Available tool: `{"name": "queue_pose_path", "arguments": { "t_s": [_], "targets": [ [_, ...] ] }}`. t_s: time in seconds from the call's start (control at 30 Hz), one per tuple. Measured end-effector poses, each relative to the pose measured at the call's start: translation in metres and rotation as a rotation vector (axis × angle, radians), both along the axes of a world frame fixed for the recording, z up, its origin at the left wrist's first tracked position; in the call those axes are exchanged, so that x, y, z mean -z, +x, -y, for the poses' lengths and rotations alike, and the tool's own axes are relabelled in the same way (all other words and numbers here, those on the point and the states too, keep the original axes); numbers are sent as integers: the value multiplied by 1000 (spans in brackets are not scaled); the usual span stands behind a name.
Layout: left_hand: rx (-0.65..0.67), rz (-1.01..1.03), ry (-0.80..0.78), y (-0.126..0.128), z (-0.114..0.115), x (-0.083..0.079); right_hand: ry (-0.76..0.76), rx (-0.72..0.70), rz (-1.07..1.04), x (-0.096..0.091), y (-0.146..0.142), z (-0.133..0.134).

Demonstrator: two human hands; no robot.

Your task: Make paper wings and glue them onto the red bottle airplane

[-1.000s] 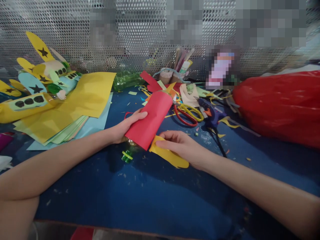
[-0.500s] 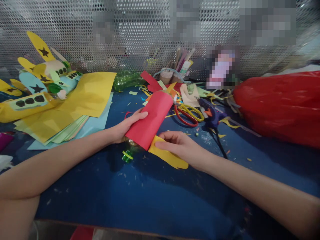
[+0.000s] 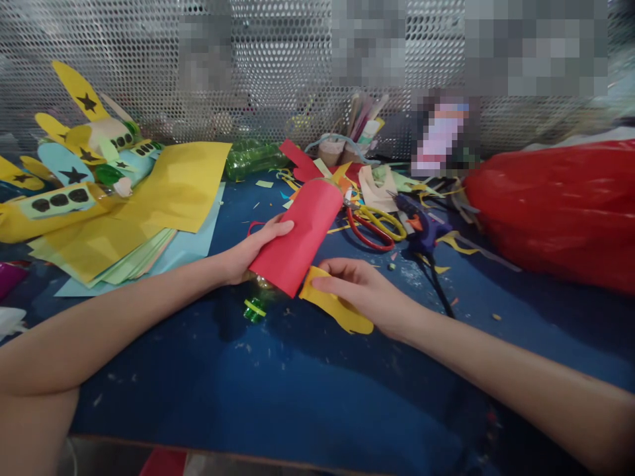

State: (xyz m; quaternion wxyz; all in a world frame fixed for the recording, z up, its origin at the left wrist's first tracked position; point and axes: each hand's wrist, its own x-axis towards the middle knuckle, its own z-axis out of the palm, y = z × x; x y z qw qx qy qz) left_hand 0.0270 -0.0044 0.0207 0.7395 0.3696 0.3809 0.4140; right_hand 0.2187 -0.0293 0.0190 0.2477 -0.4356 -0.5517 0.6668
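My left hand (image 3: 260, 246) is closed round a plastic bottle (image 3: 303, 231) wrapped in red paper. The bottle leans at a slant, its green cap (image 3: 254, 311) toward me and lower left. Between the thumb and fingers of my right hand (image 3: 354, 287) is a yellow paper piece (image 3: 337, 309) with a rounded end. Its near tip sits close beside the red wrap's lower right edge, with a narrow gap. Just beyond my right hand lie scissors (image 3: 374, 228) with red and yellow handles, and a dark blue glue gun (image 3: 424, 228).
Paper-and-bottle planes (image 3: 59, 198) and stacked coloured sheets (image 3: 163, 198) fill the left side. A green bottle (image 3: 255, 158), paper scraps (image 3: 380, 188) and a cup of sticks (image 3: 331, 151) line the back, before a perforated metal screen (image 3: 278, 59). A red plastic bag (image 3: 560, 211) bulges at right.
The yellow paper piece in my right hand has shifted slightly right, away from the red wrap's edge. My left hand and the bottle stay nearly still.
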Motion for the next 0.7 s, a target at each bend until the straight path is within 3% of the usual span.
{"name": "queue_pose_path", "arguments": {
  "t_s": [0.7],
  "targets": [
    [33, -39, 60, -1, 0, 3, -114, -21, -29, 0, 0, -1]
  ]
}}
